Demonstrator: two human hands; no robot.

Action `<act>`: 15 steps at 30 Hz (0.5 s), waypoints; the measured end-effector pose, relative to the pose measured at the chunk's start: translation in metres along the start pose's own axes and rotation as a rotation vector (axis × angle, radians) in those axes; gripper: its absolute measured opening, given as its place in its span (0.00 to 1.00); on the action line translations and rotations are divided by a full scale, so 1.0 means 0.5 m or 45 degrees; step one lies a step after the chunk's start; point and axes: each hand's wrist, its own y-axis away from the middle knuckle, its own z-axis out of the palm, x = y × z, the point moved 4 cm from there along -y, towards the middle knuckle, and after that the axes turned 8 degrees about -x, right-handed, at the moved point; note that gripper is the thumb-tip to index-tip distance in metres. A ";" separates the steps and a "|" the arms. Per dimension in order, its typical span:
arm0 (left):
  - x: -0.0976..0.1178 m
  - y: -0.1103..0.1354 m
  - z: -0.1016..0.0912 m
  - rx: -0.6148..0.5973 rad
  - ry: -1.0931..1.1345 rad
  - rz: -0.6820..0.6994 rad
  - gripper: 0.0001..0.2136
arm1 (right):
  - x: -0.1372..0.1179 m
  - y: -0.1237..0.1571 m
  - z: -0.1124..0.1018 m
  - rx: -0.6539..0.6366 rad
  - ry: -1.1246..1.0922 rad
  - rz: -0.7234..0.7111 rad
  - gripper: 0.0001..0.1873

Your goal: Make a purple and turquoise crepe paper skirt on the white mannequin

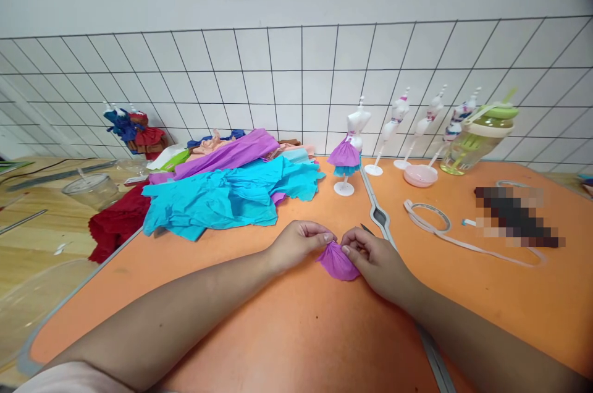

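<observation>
Purple piece [340,266]: one. Left hand [300,245], right hand [376,259]: each pinches its upper edge, fingers closed on it; piece fans toward 6 o'clock from fingertips. Skirted mannequin [344,155]: one, at its 12 o'clock.

Pale pink sleeve [69,379] — short
</observation>
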 end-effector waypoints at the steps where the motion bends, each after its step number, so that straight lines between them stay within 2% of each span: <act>1: 0.001 0.000 -0.001 0.020 -0.027 0.018 0.19 | 0.000 0.000 0.000 0.001 -0.045 0.007 0.05; 4: 0.003 0.002 0.008 0.015 -0.100 0.042 0.19 | -0.003 0.002 -0.003 0.075 -0.180 0.004 0.09; 8: 0.003 0.010 0.026 -0.057 -0.103 0.003 0.19 | -0.003 0.003 -0.008 0.191 -0.217 0.038 0.12; 12: 0.007 0.016 0.033 -0.135 0.026 -0.015 0.18 | -0.001 -0.001 -0.006 0.136 -0.261 0.013 0.12; 15: 0.011 0.018 0.034 -0.218 0.082 -0.050 0.18 | -0.011 0.003 -0.007 0.124 -0.141 -0.087 0.08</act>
